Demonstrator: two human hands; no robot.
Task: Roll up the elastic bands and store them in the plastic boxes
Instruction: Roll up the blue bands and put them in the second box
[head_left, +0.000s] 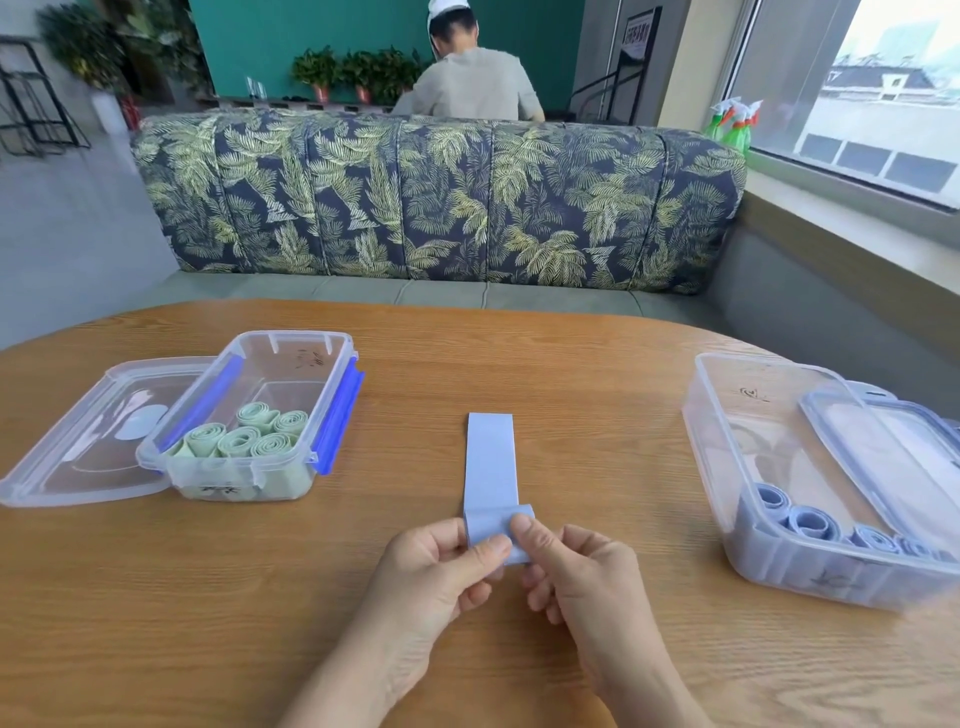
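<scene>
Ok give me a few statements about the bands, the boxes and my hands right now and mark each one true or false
1. Both hands, the left hand and the right hand, pinch the near end of the blue band. True.
2. The blue band is fully rolled up. False: only its near end is folded over; the rest lies flat on the table.
3. The left box holds green rolls. True.
4. The right box is empty. False: blue rolls lie at its near end.
5. The left box is closed with its lid on. False: it is open, and its lid lies beside it.
</scene>
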